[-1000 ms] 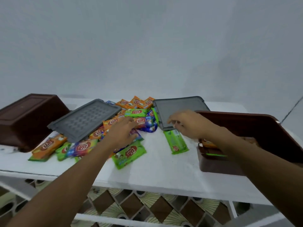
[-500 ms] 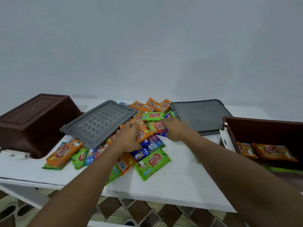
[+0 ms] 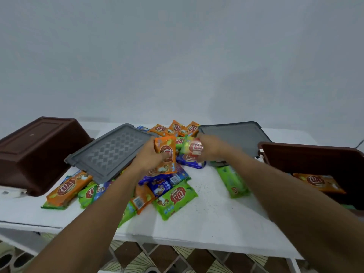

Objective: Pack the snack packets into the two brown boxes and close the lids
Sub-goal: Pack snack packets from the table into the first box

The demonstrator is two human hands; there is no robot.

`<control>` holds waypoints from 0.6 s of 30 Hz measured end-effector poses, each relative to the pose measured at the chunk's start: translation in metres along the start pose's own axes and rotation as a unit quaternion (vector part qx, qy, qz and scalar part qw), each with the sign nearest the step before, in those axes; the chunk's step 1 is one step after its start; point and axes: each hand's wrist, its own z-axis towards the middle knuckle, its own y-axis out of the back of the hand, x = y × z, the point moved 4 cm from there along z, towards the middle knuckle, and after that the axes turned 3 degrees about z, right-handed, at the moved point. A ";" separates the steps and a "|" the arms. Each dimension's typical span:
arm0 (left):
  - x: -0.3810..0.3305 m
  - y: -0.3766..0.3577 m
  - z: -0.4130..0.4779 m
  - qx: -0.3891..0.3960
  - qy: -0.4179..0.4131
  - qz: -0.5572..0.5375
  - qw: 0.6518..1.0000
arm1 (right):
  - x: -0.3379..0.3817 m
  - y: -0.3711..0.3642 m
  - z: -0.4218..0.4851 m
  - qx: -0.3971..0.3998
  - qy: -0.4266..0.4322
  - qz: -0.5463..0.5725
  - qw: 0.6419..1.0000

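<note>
Snack packets (image 3: 137, 186) lie heaped mid-table between two grey lids | head view: my left hand (image 3: 147, 159) grips an orange packet (image 3: 166, 154) | my right hand (image 3: 211, 149) clutches a blurred green packet (image 3: 192, 148) | right brown box (image 3: 315, 154) open, one orange pack inside
</note>
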 end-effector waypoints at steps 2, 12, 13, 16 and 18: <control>-0.019 -0.007 0.001 -0.012 -0.020 -0.016 1.000 | -0.008 0.035 -0.016 -0.003 -0.002 -0.017 1.000; -0.143 -0.107 -0.007 -0.004 -0.112 -0.075 0.991 | -0.145 0.135 -0.155 -0.054 -0.028 -0.071 0.996; -0.154 -0.122 -0.009 0.010 -0.121 -0.079 0.989 | -0.162 0.137 -0.168 -0.050 -0.039 -0.082 0.995; -0.183 -0.171 -0.015 0.052 -0.162 -0.034 0.985 | -0.205 0.136 -0.197 -0.041 -0.060 -0.116 0.991; -0.194 -0.206 -0.019 0.078 -0.196 0.050 0.976 | -0.228 0.129 -0.209 -0.024 -0.068 -0.134 0.988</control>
